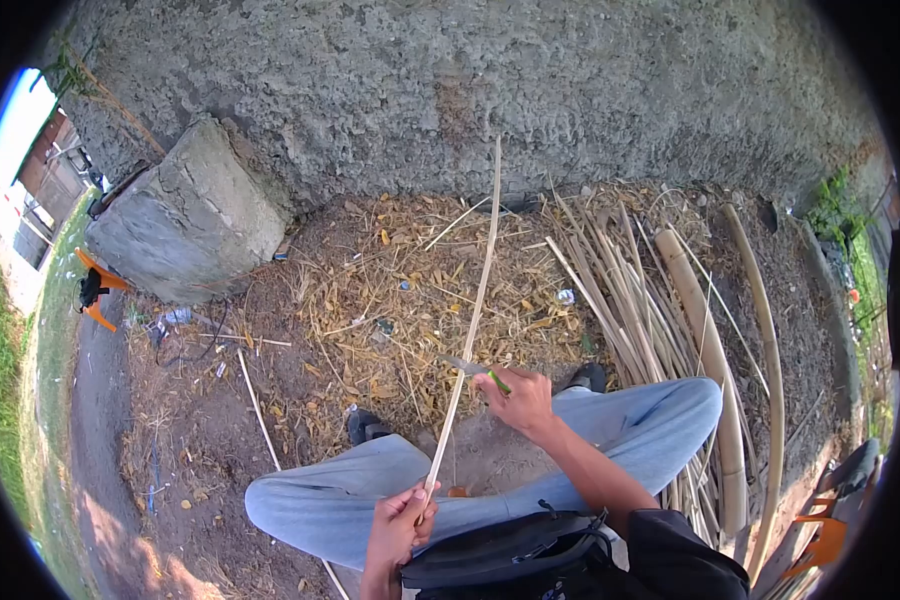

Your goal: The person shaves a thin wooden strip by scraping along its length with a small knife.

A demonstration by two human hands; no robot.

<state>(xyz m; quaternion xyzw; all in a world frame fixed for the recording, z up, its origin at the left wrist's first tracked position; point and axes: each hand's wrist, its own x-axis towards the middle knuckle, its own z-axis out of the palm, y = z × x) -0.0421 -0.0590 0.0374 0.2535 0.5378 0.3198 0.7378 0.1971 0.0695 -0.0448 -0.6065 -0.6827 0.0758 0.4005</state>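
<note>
A long, thin bamboo strip [483,280] runs from my lap up toward the wall, slightly bowed. Near its lower end, my left hand [398,528] is closed around it above my left thigh. My right hand [520,400] grips a knife [457,362]; a bit of its green handle shows at the fingers. The knife's short blade lies across the strip at about mid-length and appears to touch it. My fingers hide most of the handle.
Split bamboo strips [620,300] and thick bamboo poles [700,330] lie to my right. A concrete block [195,215] stands at the left against the rough wall [570,100]. Shavings [370,330] cover the ground. Orange objects [100,288] show at both sides.
</note>
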